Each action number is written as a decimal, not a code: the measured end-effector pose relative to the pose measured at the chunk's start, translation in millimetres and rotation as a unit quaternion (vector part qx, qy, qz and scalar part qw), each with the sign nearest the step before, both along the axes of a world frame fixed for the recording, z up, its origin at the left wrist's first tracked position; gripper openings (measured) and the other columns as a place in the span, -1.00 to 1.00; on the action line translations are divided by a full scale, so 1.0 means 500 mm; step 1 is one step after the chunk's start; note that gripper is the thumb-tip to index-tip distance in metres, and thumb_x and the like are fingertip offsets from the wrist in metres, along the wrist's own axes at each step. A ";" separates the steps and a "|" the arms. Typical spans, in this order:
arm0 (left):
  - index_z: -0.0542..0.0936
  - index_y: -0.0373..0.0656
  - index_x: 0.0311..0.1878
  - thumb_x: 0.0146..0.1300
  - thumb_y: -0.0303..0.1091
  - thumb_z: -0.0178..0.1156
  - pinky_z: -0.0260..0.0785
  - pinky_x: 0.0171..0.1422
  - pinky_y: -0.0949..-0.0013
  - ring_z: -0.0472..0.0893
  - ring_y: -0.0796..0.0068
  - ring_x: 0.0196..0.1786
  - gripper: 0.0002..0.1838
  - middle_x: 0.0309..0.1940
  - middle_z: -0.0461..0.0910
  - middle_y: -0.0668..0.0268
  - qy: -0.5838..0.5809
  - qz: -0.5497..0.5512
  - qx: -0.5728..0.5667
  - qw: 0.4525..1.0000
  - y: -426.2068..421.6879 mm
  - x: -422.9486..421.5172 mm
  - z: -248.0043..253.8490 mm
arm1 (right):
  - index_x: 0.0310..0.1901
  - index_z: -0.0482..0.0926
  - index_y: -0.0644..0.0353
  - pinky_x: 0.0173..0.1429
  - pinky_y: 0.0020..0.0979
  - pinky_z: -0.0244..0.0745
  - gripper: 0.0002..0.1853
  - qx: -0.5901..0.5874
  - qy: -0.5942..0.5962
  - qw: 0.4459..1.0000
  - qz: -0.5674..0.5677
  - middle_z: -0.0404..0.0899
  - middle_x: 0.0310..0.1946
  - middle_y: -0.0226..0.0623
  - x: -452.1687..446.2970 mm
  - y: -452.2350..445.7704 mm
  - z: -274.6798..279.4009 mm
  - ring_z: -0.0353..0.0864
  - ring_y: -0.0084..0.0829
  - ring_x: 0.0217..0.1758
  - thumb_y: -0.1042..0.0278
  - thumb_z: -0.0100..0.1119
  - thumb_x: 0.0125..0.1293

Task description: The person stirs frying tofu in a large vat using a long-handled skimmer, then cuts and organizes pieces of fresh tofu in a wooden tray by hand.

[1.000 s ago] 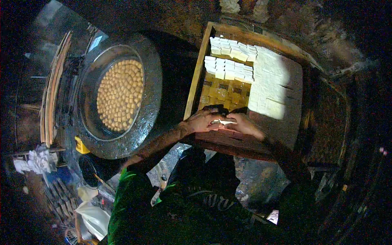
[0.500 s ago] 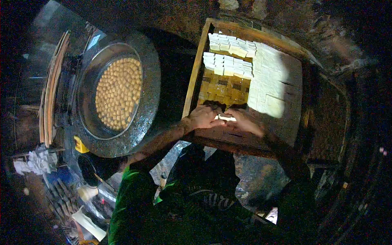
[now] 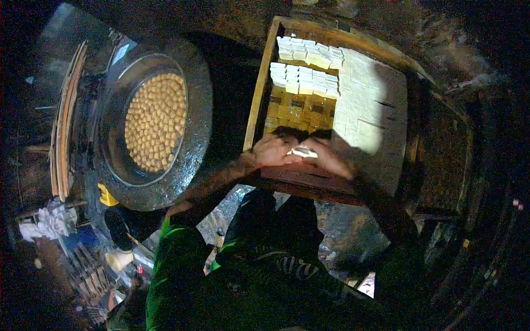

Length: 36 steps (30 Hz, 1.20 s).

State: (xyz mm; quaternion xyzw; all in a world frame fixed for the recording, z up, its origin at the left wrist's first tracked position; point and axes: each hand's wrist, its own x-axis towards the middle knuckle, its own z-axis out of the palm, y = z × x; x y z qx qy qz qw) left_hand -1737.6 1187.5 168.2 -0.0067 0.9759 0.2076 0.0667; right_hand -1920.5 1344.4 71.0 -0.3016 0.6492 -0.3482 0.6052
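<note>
My left hand (image 3: 271,151) and my right hand (image 3: 329,157) meet over the near side of a wooden tray (image 3: 255,113). Between their curled fingers is a small white tofu piece (image 3: 303,152), gripped from both sides and partly covered. Beyond my hands, cut tofu pieces (image 3: 305,80) stand in two rows on the tray's woven bottom (image 3: 301,107). Right of these rows lies a flat tofu slab (image 3: 361,105) with cut lines, its right part in shadow.
To the left, a large round pan (image 3: 115,144) holds many browned cubes (image 3: 156,124) in liquid. A yellow object (image 3: 107,195) sits by its near rim. Crumpled pale material (image 3: 54,220) lies at far left, below long thin boards (image 3: 67,121).
The whole view has shifted slightly, with the tray and pan a little higher and further left. Both hands still hold the tofu piece, which now shows a broader pale face.
</note>
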 end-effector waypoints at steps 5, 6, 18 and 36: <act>0.51 -0.22 -0.03 0.35 0.13 0.06 0.55 -0.27 0.02 0.68 -0.01 -0.35 -0.48 -0.47 0.63 -0.01 0.053 0.003 0.084 0.995 0.005 0.014 -0.071 | 0.00 0.54 0.27 0.11 -0.27 0.46 -0.69 -0.219 0.179 0.953 0.110 0.61 -0.12 -0.14 0.044 0.021 0.100 0.59 -0.26 0.00 0.29 0.19 0.29; 0.50 -0.23 -0.01 0.34 0.11 0.08 0.54 -0.21 0.01 0.68 0.00 -0.28 -0.48 -0.39 0.63 0.00 0.070 -0.019 0.062 0.995 0.008 0.020 -0.105 | 0.00 0.55 0.26 0.13 -0.25 0.45 -0.70 -0.233 0.169 0.950 0.124 0.60 -0.10 -0.16 0.039 0.027 0.081 0.59 -0.26 0.00 0.30 0.16 0.30; 0.25 -0.20 0.41 0.25 0.05 0.24 0.25 0.42 0.09 0.37 -0.09 0.34 -0.22 0.30 0.36 -0.08 0.058 -0.035 0.088 0.994 0.022 0.077 -0.102 | 0.36 0.30 0.13 0.44 -0.04 0.21 -0.32 -0.335 0.521 0.676 0.399 0.35 0.32 -0.16 0.006 0.036 0.055 0.29 -0.10 0.38 -0.03 0.12 0.27; 0.32 -0.43 0.31 0.42 0.10 -0.05 0.02 0.55 0.03 0.17 -0.23 0.46 -0.28 0.39 0.16 -0.29 0.046 -0.035 -0.018 0.998 0.014 0.082 -0.124 | 0.31 0.34 0.23 0.46 0.04 0.15 -0.34 -0.269 0.519 0.747 0.316 0.23 0.33 0.02 0.058 0.049 0.156 0.05 0.17 0.48 -0.05 0.14 0.30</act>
